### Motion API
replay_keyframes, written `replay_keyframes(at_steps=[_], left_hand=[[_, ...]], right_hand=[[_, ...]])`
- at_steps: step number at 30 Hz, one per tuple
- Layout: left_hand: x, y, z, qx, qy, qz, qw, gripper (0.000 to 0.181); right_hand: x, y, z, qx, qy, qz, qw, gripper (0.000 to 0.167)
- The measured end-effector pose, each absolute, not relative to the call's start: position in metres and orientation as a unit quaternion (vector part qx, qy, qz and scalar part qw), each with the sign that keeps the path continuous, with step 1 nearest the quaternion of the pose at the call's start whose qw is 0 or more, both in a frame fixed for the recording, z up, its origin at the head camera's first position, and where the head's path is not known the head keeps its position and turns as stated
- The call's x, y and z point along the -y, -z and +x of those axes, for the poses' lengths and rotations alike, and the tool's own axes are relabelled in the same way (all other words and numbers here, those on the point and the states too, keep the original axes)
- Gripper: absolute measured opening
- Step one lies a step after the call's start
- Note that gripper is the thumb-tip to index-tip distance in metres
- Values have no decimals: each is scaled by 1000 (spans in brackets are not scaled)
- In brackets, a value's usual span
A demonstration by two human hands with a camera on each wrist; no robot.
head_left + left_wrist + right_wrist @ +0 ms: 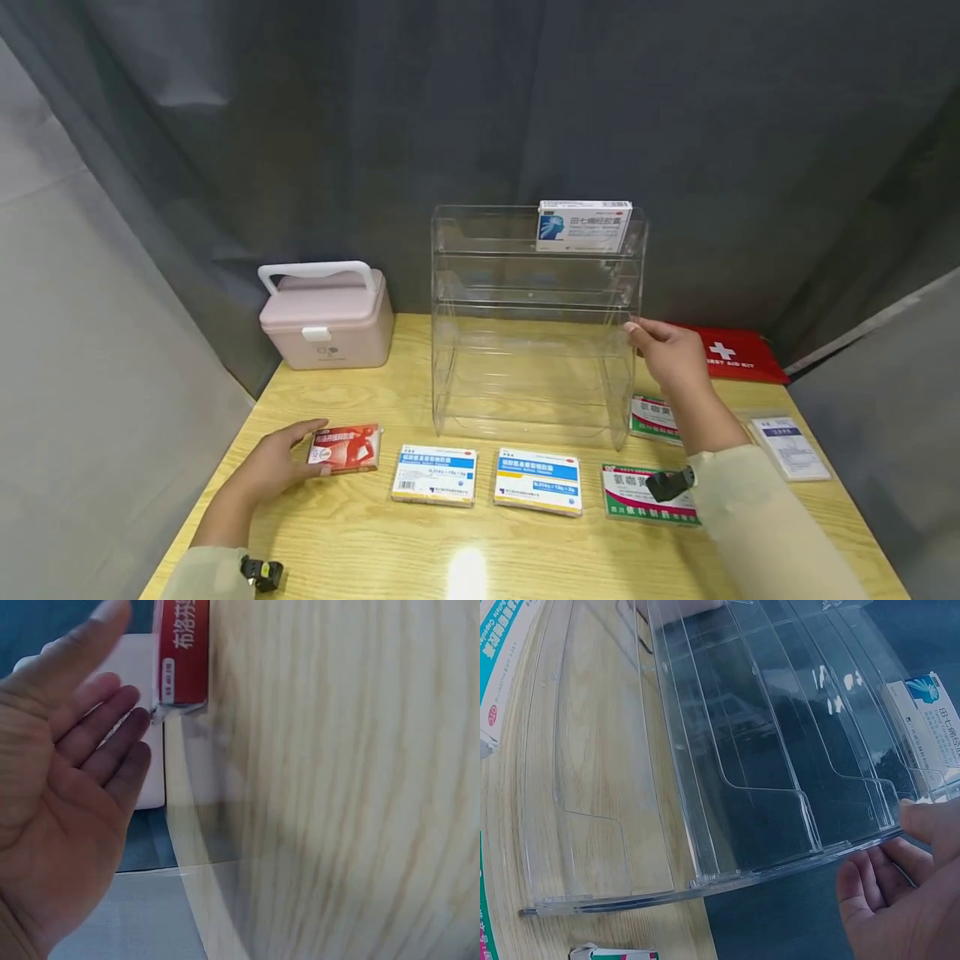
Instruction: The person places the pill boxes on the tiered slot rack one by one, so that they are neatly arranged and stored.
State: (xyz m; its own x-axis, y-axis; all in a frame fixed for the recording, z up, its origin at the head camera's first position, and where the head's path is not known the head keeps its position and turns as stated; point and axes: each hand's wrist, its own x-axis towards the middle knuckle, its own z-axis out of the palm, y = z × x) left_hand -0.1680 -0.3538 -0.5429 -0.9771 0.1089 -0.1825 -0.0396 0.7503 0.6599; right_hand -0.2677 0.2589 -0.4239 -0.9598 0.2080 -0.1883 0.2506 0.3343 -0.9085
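Observation:
A red medicine box (345, 448) lies on the table at the left. My left hand (281, 460) is at its left end, thumb and forefinger on either side of the box. In the left wrist view the other fingers of my left hand (82, 772) are loosely bent beside the red box (184, 652). My right hand (671, 354) holds the right side edge of a clear tiered display rack (532, 367). The thumb of that hand (900, 900) is at the rack's edge, with the fingers outside the side wall. A white medicine box (583, 229) stands in the top tier, at the right.
Two blue-and-white boxes (433, 475) (537, 482) lie before the rack. Green-and-white boxes (648, 508) (654, 418) and a white box (791, 450) lie at the right. Behind are a pink handled case (326, 325) and a red first aid pouch (738, 354).

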Motion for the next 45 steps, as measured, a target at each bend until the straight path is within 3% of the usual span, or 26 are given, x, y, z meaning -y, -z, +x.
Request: replay_keyframes(at_steps=[8, 21, 32, 45], left_hand=[[362, 549, -168, -943, -315, 22, 106, 78], [373, 551, -176, -936, -326, 11, 130, 88], [366, 556, -176, -945, -322, 8, 58, 84], [361, 556, -177, -949, -312, -1, 38, 84]], right_hand=[[-258, 433, -265, -814, 562, 141, 27, 66], [-254, 427, -265, -815, 562, 140, 24, 61], [-255, 425, -265, -813, 563, 146, 20, 59], [-257, 422, -266, -814, 561, 147, 13, 59]])
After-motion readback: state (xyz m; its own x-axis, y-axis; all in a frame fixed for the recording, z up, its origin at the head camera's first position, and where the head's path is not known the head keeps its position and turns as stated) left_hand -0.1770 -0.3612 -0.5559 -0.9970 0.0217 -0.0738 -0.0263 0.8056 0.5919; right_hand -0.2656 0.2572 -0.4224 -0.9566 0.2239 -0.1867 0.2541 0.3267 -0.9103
